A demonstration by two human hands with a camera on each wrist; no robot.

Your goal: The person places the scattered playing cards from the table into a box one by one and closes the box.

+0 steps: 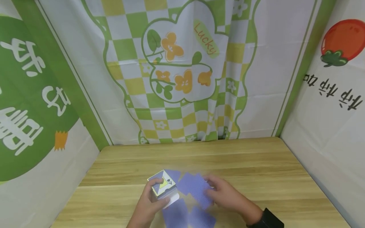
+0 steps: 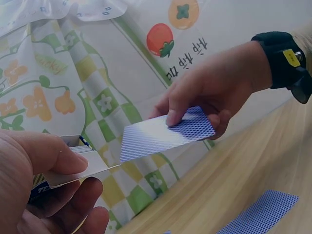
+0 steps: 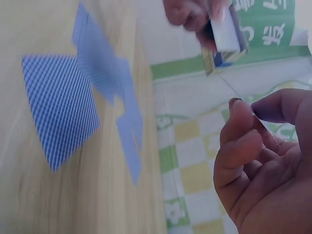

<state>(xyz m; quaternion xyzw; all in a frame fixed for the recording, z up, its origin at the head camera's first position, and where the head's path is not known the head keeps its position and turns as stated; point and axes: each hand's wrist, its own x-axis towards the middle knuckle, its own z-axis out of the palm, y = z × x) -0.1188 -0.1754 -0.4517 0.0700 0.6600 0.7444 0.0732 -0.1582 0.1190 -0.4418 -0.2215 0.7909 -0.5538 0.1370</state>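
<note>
My left hand [image 1: 146,202] grips a playing card box [image 1: 163,187] with an ace printed on its face, thumb and fingers along its sides. The box's white flap [image 2: 80,170] sticks out toward the right, and the left thumb presses on it in the left wrist view. Just right of the box, my right hand [image 1: 225,192] pinches a blue-patterned playing card [image 2: 163,136] between thumb and fingers, above the table. In the right wrist view that card is seen nearly edge-on. Whether more than one card is in the pinch, I cannot tell.
Several blue-backed cards lie face down on the wooden table [image 1: 251,164], among them one at the near side [image 1: 175,213] and another beside it [image 1: 201,218]. Printed curtains [image 1: 182,120] stand behind the table and at both sides. A black band [image 1: 265,218] circles the right wrist.
</note>
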